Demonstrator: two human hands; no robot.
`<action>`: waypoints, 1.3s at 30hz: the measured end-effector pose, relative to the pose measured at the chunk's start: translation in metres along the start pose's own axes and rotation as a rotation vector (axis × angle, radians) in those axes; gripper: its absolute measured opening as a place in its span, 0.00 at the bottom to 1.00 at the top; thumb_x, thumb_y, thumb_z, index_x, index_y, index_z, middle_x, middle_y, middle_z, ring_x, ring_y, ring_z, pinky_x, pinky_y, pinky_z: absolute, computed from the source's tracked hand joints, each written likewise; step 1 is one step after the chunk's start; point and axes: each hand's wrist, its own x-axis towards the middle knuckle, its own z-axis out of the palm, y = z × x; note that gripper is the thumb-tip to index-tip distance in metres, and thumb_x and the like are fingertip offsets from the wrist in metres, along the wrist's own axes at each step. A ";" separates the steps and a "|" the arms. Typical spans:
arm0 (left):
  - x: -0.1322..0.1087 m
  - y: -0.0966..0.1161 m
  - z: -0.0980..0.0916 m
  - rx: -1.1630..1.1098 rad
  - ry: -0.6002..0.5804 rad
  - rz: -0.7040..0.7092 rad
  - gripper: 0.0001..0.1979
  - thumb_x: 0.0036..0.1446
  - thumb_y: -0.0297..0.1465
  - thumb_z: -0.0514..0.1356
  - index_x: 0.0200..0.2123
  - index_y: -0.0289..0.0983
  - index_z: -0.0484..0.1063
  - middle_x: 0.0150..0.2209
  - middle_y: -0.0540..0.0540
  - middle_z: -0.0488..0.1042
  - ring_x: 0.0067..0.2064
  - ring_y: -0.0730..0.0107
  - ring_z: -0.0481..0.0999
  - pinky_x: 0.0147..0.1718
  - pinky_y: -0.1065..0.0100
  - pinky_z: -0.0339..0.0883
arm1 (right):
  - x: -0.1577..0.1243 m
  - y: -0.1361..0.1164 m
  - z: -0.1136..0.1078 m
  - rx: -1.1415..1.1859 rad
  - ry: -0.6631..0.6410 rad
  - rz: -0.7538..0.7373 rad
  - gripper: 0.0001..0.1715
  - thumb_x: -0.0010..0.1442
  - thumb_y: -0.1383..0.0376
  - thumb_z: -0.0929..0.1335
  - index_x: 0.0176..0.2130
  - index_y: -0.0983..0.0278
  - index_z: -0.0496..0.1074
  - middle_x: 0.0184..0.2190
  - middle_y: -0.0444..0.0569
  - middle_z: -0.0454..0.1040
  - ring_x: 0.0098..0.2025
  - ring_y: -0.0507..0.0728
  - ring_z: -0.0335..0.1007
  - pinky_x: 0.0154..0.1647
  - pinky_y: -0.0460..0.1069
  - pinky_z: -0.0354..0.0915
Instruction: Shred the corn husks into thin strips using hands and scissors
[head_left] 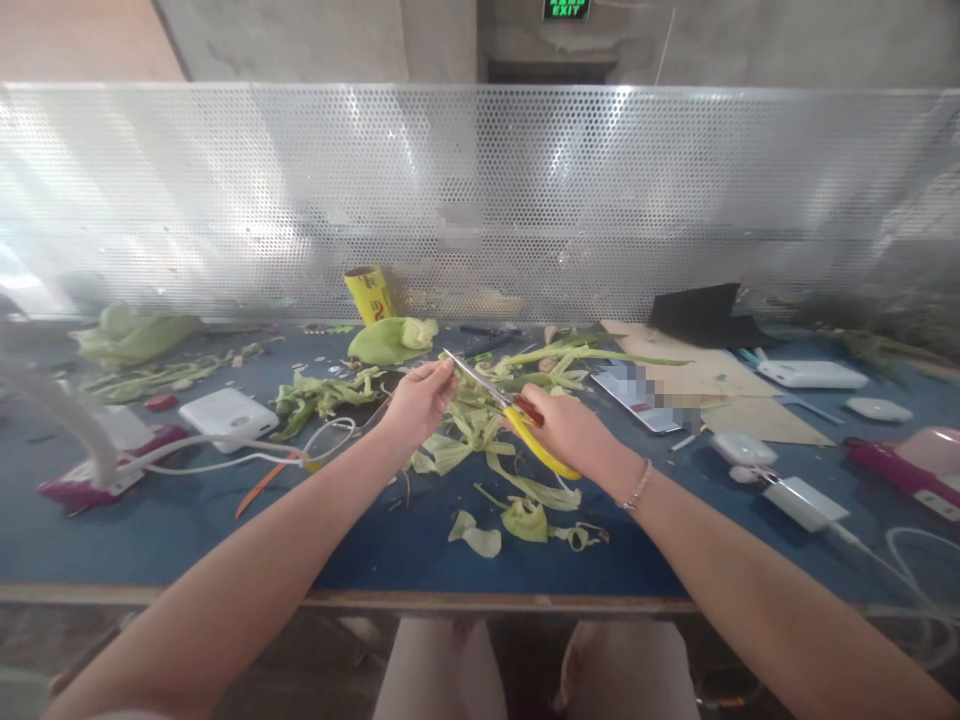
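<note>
My right hand (pixel 570 425) grips scissors (pixel 480 382) with yellow and red handles, their blades pointing left and away from me. Just left of the blade tips, my left hand (pixel 421 398) is closed in a pinch. A small bit of green plant seems to lie between its fingers, though I cannot make it out well. Beyond that hand lies a plump pale-green leafy piece (pixel 382 341). Strips of leaf (pixel 469 430) are heaped under and between the hands. Closer to me are loose leaf scraps (pixel 525 520) on the blue tabletop (pixel 397 570).
A perforated metal screen (pixel 450 180) closes off the table's back. Behind the hands stands a yellow tube (pixel 369 295). On the left are a white power bank (pixel 229 415) and cables (pixel 217 450); on the right, a phone (pixel 637 395), cardboard (pixel 757 405) and a white charger (pixel 806 500).
</note>
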 end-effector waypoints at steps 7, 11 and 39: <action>0.002 0.000 -0.003 0.010 -0.019 0.001 0.08 0.40 0.27 0.69 0.22 0.32 0.71 0.20 0.54 0.68 0.23 0.84 0.68 0.26 0.80 0.67 | 0.001 0.002 -0.003 -0.013 -0.011 0.081 0.22 0.60 0.46 0.58 0.37 0.63 0.60 0.26 0.49 0.72 0.26 0.56 0.68 0.23 0.46 0.52; 0.000 0.001 -0.003 0.038 -0.045 -0.037 0.11 0.38 0.28 0.70 0.22 0.32 0.69 0.19 0.54 0.67 0.23 0.83 0.68 0.27 0.78 0.66 | 0.005 0.013 -0.008 -0.060 -0.021 0.201 0.26 0.59 0.43 0.57 0.37 0.64 0.61 0.28 0.53 0.73 0.28 0.59 0.70 0.23 0.48 0.54; -0.024 -0.001 0.010 1.046 -0.386 0.321 0.09 0.42 0.32 0.64 0.19 0.37 0.67 0.15 0.55 0.62 0.19 0.78 0.56 0.20 0.72 0.49 | 0.005 0.011 0.005 0.239 0.109 -0.495 0.25 0.63 0.63 0.60 0.59 0.53 0.56 0.53 0.52 0.61 0.52 0.58 0.64 0.51 0.56 0.65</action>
